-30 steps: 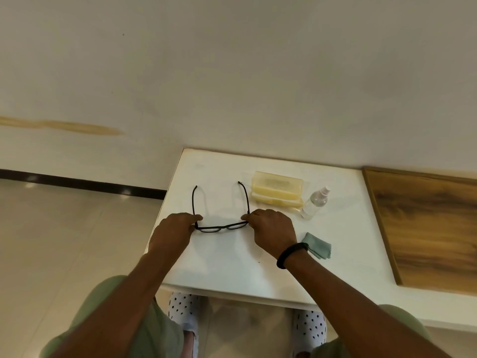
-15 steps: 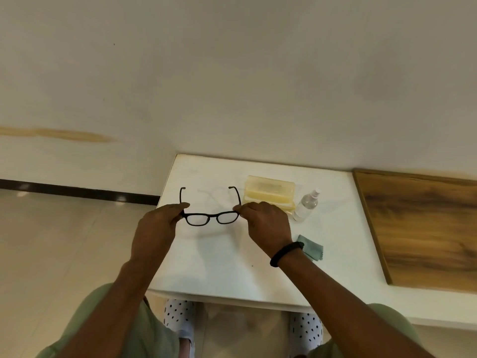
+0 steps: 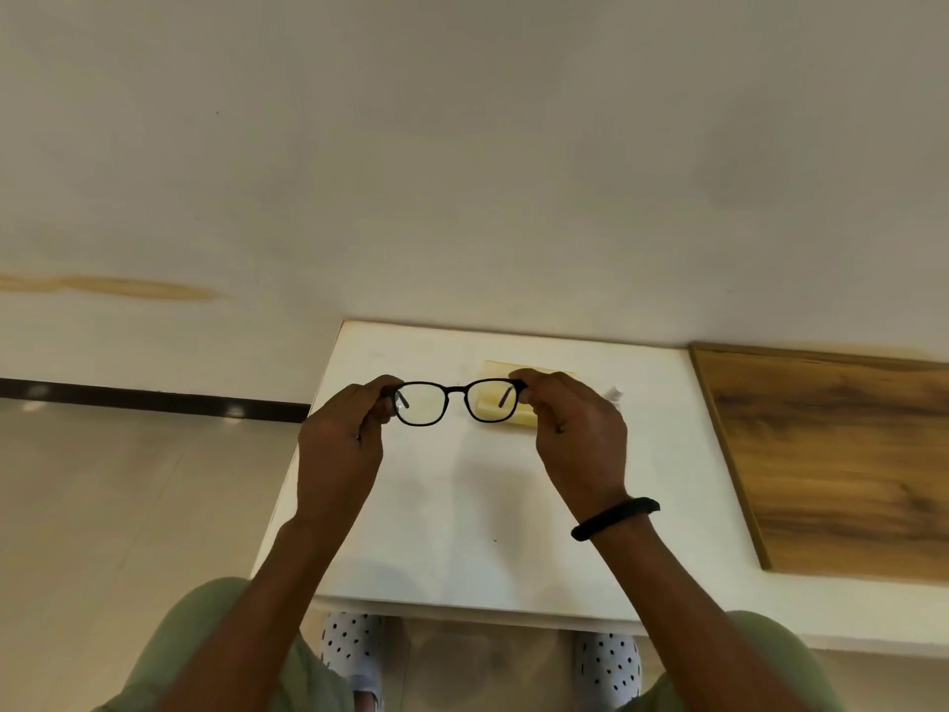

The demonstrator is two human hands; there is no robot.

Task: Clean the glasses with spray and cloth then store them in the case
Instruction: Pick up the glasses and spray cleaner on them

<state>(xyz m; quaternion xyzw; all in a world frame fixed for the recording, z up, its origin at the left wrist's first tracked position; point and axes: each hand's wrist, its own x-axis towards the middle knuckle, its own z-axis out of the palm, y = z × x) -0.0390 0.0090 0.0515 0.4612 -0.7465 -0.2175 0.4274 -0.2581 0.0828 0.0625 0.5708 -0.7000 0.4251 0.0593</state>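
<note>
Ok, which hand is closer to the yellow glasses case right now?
Right. The right hand overlaps the yellow case in view; the left hand is off to its left, across the glasses.

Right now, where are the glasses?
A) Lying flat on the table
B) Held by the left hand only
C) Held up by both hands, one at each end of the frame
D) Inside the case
C: the left hand and the right hand each pinch one end of the glasses, which are raised off the table.
</note>
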